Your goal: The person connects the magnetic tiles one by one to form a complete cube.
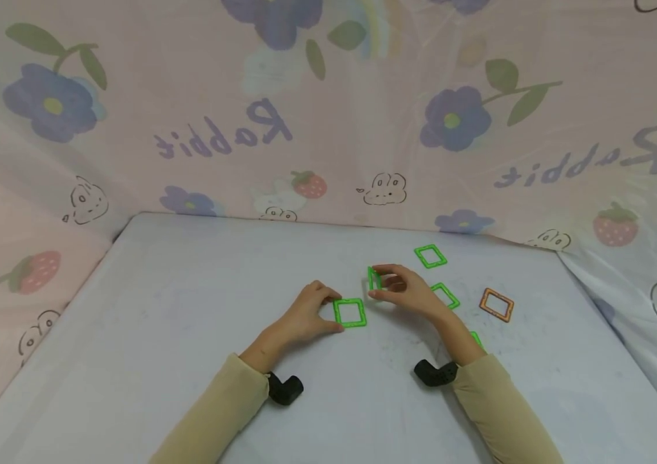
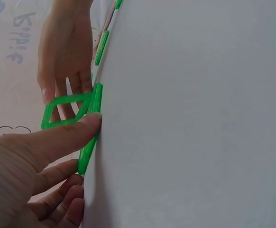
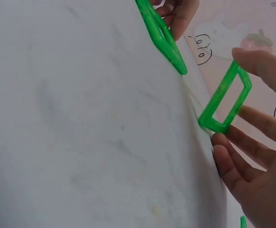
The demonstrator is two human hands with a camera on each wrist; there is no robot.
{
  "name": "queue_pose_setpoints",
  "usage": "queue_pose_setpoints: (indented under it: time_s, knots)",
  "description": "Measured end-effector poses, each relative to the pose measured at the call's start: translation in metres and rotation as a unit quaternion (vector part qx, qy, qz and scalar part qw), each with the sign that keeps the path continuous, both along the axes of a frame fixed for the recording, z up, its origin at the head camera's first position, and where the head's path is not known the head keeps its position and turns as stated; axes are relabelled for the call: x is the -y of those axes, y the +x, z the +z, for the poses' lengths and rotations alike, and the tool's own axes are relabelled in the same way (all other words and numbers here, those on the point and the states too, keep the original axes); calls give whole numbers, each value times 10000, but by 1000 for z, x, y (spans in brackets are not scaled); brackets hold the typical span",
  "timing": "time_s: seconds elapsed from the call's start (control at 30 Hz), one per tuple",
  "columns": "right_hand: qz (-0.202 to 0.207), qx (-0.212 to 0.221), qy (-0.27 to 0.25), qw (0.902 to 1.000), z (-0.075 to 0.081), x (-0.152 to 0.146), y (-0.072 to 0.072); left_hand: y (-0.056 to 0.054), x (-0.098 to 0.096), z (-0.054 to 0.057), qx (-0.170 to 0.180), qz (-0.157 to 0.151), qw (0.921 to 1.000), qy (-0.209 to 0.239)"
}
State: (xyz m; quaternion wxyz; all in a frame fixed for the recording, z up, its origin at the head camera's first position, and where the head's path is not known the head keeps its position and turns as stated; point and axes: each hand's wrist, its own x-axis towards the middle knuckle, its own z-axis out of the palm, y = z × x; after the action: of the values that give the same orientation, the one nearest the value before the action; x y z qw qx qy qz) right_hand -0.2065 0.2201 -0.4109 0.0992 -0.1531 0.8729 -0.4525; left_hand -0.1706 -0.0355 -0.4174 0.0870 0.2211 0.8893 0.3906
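A green square magnetic tile (image 1: 336, 313), an open frame, lies flat on the white table. My left hand (image 1: 305, 314) holds it at its left side, the thumb at the near corner and fingers at the far corner. In the left wrist view, the thumb lies on the edge of this tile (image 2: 88, 149). Just to the right, my right hand (image 1: 406, 290) holds a second green tile (image 1: 371, 280) on edge, pinched between thumb and fingers. The right wrist view shows this upright tile (image 3: 218, 97) standing apart from the flat one (image 3: 159, 40).
Right of the hands lie an orange square tile (image 1: 484, 298) and more green tiles, one farther back (image 1: 421, 258) and one partly behind the right wrist (image 1: 453, 299). Another green piece (image 1: 476, 338) shows beside the right forearm. A printed curtain (image 1: 328, 148) hangs behind the table (image 1: 218, 270).
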Motion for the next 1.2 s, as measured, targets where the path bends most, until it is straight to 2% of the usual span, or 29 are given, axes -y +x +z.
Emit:
queue_pose_setpoints:
  time_s: [0.17,0.4,0.67,0.9,1.2]
  knots:
    - [224,-3,-223,9995,1,-3,4,-3,3,-1,-79,22,10000,12]
    - [383,19,-345,9987,1,-5,8,-6,6,1,43,94,9999,96]
    - [607,280,-668,9955,-1,-8,11,-9,9,0,157,101,9996,223]
    - [707,478,-742,9936,0,-10,14,-8,9,-1,223,128,9992,308]
    - [979,634,-998,9882,-6,-9,16,-8,8,-2,266,171,9990,301]
